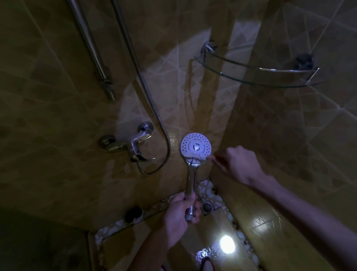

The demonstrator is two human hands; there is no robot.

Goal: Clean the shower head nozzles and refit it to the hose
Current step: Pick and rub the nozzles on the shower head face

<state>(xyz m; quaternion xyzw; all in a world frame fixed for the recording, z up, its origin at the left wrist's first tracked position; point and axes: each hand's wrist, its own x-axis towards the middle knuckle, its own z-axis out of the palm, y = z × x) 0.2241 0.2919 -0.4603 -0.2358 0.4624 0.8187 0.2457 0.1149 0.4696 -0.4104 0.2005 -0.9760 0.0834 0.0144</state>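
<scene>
While my left hand (179, 211) grips the head (195, 148) by its handle at 6 o'clock, my right hand (238, 164) pinches a thin pick (216, 164) at 4 o'clock; I should probe each nozzle gently.

Shower head (195, 148): white face with rings of small dark nozzle dots around a pale centre; handle chrome silver. Wall tiles (33, 97) at 10 o'clock: ochre-brown with pale diagonal veining. Mixer tap (129, 144) and hose (134, 57): chrome. Floor border (116, 225) at 7 o'clock: pebble mosaic, white and brown. Slippers (206, 270) at 6 o'clock: apparently red and white; lighting is poor.
</scene>
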